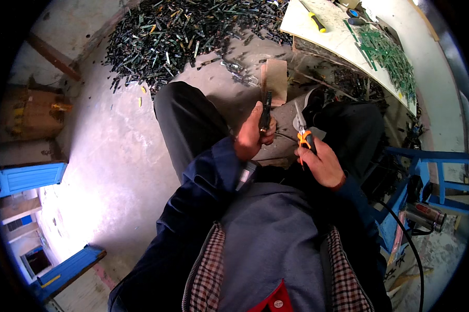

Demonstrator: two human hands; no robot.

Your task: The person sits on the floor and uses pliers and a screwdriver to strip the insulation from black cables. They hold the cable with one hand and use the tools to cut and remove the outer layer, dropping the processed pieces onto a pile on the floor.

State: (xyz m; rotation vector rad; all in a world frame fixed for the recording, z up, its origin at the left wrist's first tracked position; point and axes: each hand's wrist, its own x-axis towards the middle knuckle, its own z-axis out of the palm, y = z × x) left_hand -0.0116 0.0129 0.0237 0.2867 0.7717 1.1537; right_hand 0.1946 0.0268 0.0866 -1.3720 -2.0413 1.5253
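Observation:
My left hand [249,134] is closed around a dark, narrow part [265,115] that looks like black plastic, and its thumb lies along the near side. In my right hand [323,163] is a pair of long-nose pliers [305,138] with orange and black handles, the jaws pointing away from me. The jaws are a short way to the right of the dark part and do not touch it. Both hands are above the floor between my bent knees. Just beyond my left hand stands a brown board [276,78], perhaps cardboard or wood.
A big heap of dark strips [152,43] spreads over the floor ahead. At right, a white board [336,43] bears green strips [390,58] and a yellow-black screwdriver [317,22]. Near my right side are a blue wooden frame [433,156], a metal flask [425,216] and a black cable [412,241].

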